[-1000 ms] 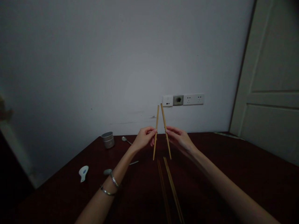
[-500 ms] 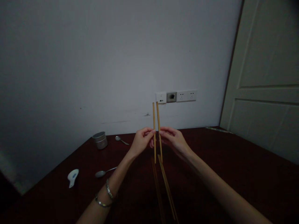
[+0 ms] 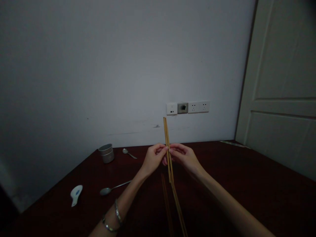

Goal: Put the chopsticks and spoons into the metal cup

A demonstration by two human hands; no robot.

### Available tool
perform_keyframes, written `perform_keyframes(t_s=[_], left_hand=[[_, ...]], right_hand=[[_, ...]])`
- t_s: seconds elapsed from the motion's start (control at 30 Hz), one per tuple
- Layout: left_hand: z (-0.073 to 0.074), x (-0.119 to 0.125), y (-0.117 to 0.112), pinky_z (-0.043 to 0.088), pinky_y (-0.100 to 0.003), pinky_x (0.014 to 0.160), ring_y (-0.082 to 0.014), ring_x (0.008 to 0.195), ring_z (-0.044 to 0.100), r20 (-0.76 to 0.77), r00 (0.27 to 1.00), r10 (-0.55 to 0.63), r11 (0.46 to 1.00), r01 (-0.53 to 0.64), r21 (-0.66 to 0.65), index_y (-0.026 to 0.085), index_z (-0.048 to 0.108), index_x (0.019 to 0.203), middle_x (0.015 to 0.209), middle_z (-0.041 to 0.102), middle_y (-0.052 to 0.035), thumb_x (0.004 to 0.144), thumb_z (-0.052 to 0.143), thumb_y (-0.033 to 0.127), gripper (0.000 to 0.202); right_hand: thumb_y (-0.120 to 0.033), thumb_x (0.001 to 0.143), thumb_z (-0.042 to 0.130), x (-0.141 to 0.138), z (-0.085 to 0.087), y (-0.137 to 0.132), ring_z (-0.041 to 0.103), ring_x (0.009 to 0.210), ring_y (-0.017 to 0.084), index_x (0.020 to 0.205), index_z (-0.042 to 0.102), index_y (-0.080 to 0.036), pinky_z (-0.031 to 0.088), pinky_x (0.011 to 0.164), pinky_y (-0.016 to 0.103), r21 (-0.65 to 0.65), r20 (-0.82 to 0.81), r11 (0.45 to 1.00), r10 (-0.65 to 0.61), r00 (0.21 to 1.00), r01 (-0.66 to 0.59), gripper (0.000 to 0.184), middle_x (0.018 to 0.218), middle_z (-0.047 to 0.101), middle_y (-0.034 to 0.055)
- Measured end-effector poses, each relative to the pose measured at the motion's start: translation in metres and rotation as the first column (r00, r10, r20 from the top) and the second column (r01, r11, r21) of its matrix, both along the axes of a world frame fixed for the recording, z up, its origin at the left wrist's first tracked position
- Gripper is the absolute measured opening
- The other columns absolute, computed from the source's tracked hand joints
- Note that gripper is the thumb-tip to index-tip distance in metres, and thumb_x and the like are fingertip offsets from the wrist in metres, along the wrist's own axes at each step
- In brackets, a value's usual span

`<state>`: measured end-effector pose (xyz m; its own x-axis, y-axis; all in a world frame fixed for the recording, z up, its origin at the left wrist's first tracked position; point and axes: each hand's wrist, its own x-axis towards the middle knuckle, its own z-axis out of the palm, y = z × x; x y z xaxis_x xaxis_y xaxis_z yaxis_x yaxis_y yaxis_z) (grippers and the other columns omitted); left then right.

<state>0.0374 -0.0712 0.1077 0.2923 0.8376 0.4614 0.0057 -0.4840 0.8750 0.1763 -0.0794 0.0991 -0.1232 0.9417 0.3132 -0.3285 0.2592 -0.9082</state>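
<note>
Two light wooden chopsticks (image 3: pixel 166 131) stand nearly upright side by side between my hands, touching or almost touching. My left hand (image 3: pixel 154 158) pinches them from the left, and my right hand (image 3: pixel 185 157) pinches from the right; thumbs and fingertips meet around the sticks. Below their lower ends, another pair of light chopsticks (image 3: pixel 179 209) lies on the dark red table (image 3: pixel 212 210). To the left of that pair lie darker reddish-brown chopsticks (image 3: pixel 166 204), dim against the tabletop.
At the table's left stand a metal cup (image 3: pixel 106 153) and a small metal spoon (image 3: pixel 129 153). Nearer me lie a longer metal spoon (image 3: pixel 115 188), partly behind my left forearm, and a white ceramic spoon (image 3: pixel 76 195). Wall sockets (image 3: pixel 198 107) sit behind; a door (image 3: pixel 281 82) is at right.
Both hands have come together, bringing the two separate upright chopsticks against each other. The whole view has shifted slightly, so everything appears a little lower.
</note>
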Motion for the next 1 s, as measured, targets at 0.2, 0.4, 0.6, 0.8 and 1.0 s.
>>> perform_keyframes(t_s=[0.2,0.4,0.6,0.8,1.0], left_hand=[[-0.005,-0.001,0.005,0.042,-0.021,0.039,-0.0103,0.038,0.052,0.034,0.999,-0.024,0.999,0.025,-0.032,0.012,0.057,0.074,0.047,0.055,0.0012,0.074,0.056,0.042,0.030],[-0.009,-0.003,0.009,0.046,-0.022,0.040,-0.0108,0.042,0.053,0.099,0.995,-0.030,0.996,0.038,-0.075,0.010,0.061,0.077,0.051,0.058,-0.0014,0.070,0.061,0.042,0.033],[-0.005,-0.003,0.006,0.047,-0.022,0.043,-0.0109,0.046,0.054,0.113,0.992,-0.050,0.988,0.066,-0.142,0.006,0.065,0.080,0.057,0.061,-0.0051,0.066,0.065,0.039,0.036],[-0.004,-0.003,0.006,0.046,-0.022,0.044,-0.0103,0.043,0.053,0.118,0.991,-0.060,0.983,0.079,-0.164,0.007,0.065,0.075,0.054,0.061,-0.0039,0.065,0.066,0.037,0.031],[-0.006,-0.003,0.011,0.045,-0.022,0.042,-0.0097,0.041,0.052,0.084,0.996,-0.034,0.992,0.044,-0.119,0.008,0.062,0.070,0.055,0.061,-0.0031,0.064,0.066,0.036,0.029]], right_hand=[[-0.035,0.056,0.072,0.000,-0.003,0.002,0.058,0.061,0.012,0.079,0.062,-0.016,0.047,0.056,0.024,0.047,0.039,0.999,-0.009,0.999,0.007,0.032,0.070,0.062,0.0012],[-0.035,0.058,0.071,0.001,-0.004,0.002,0.058,0.060,0.012,0.080,0.062,-0.015,0.047,0.056,0.024,0.092,0.079,0.996,-0.006,0.997,-0.002,0.031,0.070,0.062,0.0012],[-0.036,0.056,0.072,0.001,-0.003,0.001,0.059,0.063,0.014,0.077,0.062,-0.014,0.048,0.058,0.026,0.097,0.087,0.995,-0.033,0.996,0.025,0.032,0.068,0.062,0.0016],[-0.035,0.061,0.067,0.001,-0.006,0.002,0.058,0.062,0.014,0.080,0.062,-0.013,0.048,0.057,0.027,0.163,0.168,0.984,-0.099,0.981,0.071,0.029,0.067,0.062,0.0023],[-0.030,0.068,0.059,0.001,-0.002,-0.003,0.059,0.065,0.015,0.084,0.065,-0.013,0.048,0.062,0.027,0.312,0.334,0.940,-0.245,0.910,0.139,0.024,0.073,0.064,0.0046]])
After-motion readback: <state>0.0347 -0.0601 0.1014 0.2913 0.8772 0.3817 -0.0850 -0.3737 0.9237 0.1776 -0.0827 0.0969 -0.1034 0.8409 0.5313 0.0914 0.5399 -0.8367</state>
